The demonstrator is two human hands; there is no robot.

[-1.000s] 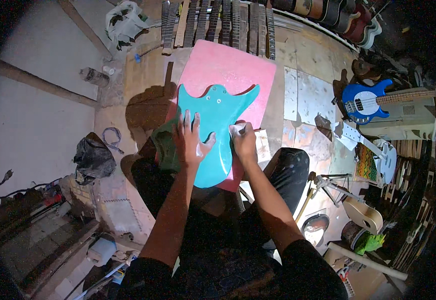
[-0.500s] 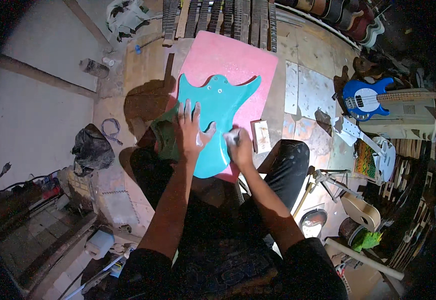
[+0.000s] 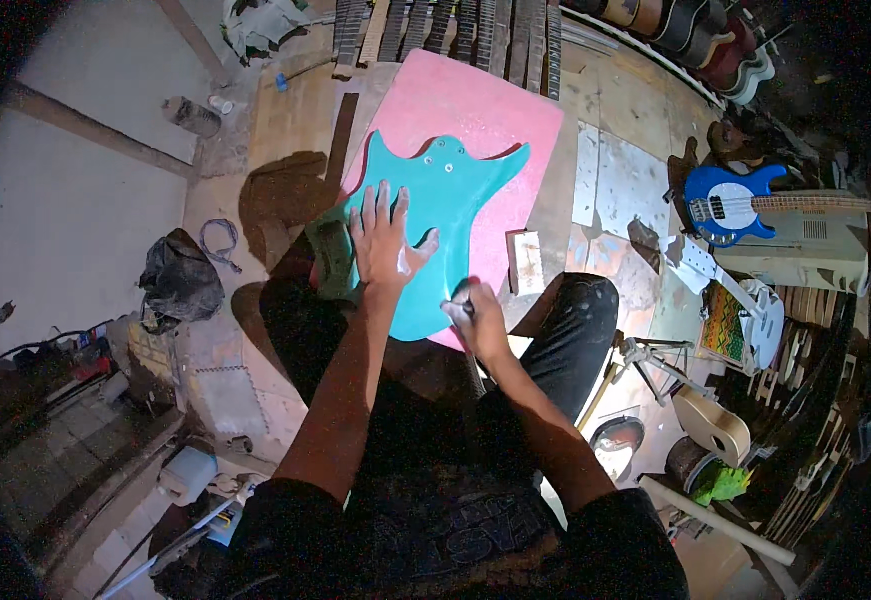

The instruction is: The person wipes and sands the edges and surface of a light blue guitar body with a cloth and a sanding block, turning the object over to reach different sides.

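A teal electric guitar body (image 3: 431,230) lies flat on a pink board (image 3: 486,110) in front of me, its two horns pointing away. Several small holes show between the horns. My left hand (image 3: 391,240) rests flat on the body's left half, fingers spread and whitish with dust. At the near right edge of the body, my right hand (image 3: 481,315) is closed round a small dark piece that looks like sandpaper, mostly hidden by the fingers. Pale dust covers its thumb and fingertips. A white rectangular block (image 3: 526,262) with brown marks sits beside the board's right edge.
Guitar necks (image 3: 446,35) stand in a row beyond the board. To the right are a blue bass guitar (image 3: 731,205), a metal stand (image 3: 651,355) and a small wooden guitar body (image 3: 711,425). A black plastic bag (image 3: 184,278) lies on the left.
My right hand has slid toward me along the right edge of the guitar body. My left hand stays flat on the body. The whole view has shifted slightly.
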